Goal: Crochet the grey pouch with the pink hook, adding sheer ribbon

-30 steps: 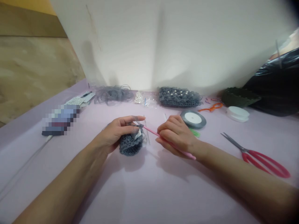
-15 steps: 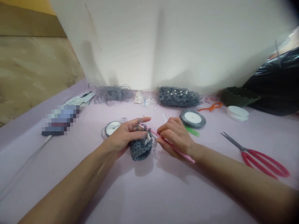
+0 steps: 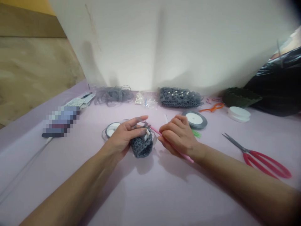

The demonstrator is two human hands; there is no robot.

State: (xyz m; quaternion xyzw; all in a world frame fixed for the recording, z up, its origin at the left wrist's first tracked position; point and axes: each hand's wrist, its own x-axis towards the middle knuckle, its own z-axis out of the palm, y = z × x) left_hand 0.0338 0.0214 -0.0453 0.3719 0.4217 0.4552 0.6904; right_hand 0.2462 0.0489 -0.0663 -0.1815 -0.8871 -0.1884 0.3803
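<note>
My left hand [image 3: 124, 135] holds a grey crocheted piece [image 3: 141, 147] in its fingers, with a white patch showing at the piece's top. My right hand [image 3: 177, 135] grips a pink crochet hook [image 3: 155, 130]. The hook's tip reaches into the top edge of the crochet, just past my left fingertips. Its far end sticks out below my right hand. A small ribbon spool [image 3: 112, 129] lies just left of my left fingers, and a grey ribbon spool [image 3: 194, 119] lies just beyond my right hand.
The lilac-covered table [image 3: 70, 175] runs up to a white wall [image 3: 164, 47]. A pearl-studded grey crocheted bag [image 3: 180, 98], grey tulle [image 3: 113, 95] and a bead packet [image 3: 144, 99] line the back. Red-handled scissors [image 3: 261, 163] lie right; a black plastic bag [image 3: 277, 81] sits back right.
Since a second ago, both hands and the grey crochet have shifted right, uncovering the small spool beside my left hand. The hook has tilted slightly, and its tip stays at the crochet.
</note>
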